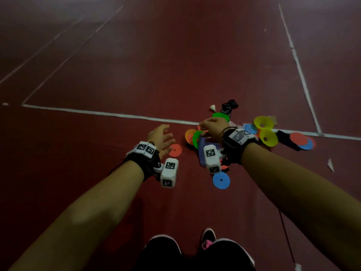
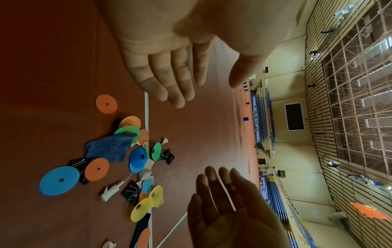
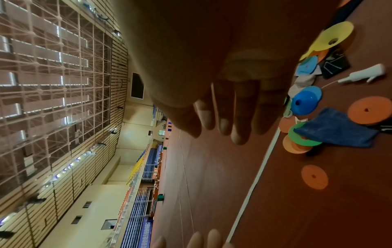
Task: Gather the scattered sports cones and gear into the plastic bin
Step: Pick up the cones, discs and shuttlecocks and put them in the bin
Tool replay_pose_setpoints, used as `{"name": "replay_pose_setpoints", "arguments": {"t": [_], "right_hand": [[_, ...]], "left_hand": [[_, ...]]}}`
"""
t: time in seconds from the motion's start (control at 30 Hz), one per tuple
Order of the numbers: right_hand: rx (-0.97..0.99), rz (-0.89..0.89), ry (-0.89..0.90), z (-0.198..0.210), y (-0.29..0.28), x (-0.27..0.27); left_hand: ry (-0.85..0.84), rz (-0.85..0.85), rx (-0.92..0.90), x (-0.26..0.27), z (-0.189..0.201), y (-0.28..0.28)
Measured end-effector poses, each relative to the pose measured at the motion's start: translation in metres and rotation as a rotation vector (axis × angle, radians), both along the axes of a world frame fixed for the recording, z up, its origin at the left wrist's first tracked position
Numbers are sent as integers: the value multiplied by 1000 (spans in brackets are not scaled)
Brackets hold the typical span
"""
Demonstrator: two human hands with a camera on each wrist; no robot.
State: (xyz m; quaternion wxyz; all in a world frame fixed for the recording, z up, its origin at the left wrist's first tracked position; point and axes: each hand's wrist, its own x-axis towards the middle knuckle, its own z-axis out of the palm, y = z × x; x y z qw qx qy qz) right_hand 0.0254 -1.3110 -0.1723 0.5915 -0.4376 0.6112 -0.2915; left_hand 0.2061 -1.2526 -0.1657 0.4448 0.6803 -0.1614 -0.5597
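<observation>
Both hands empty, fingers loose & apart: right hand (image 1: 213,129) hovers over the cone pile (image 1: 261,132) on the floor w/ blue cloth (image 1: 201,148) just beneath, left hand (image 1: 161,137) nearer the lone orange disc (image 1: 175,150); no bin visible.

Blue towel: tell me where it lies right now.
In the head view the blue towel lies on the red court floor, right of centre, under the right hand, draped over a green disc cone.
</observation>
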Motion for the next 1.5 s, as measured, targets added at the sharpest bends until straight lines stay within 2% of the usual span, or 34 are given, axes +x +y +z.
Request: {"name": "replay_pose_setpoints", "arguments": {"t": [0.13, 0.37, 0.57, 0.73, 0.87, 1.0, 1.17, 1.3, 1.5], "right_hand": [[7, 1, 44, -16, -66, 0], [59, -119, 105, -57, -175, 5], [150, -245, 60, -78, -259, 20], [269, -353, 25, -131, -300, 20], [427, -443, -85, -209, -315, 19], [479, -347, 15, -335, -330, 21], [518, -257, 53, -487, -347, 32], [636, -282, -16, -614, -366, 41], [544, 4, 266, -765, -398, 56]], "left_hand": [[5, -16, 18, 4, -14, -66], [19, -98, 22, 16, -50, -204], [50, -251, 138, 21, -92, -326], [117, -237, 201, 23, -135, -399], [170, -161, 238, 21, -199, -426], [117, -175, 193, 0, -302, -437], [126, -136, 189, -15, -430, -451], [254, -80, 191, -7, -536, -473], [201, -172, 146, -10, -630, -502]]}}
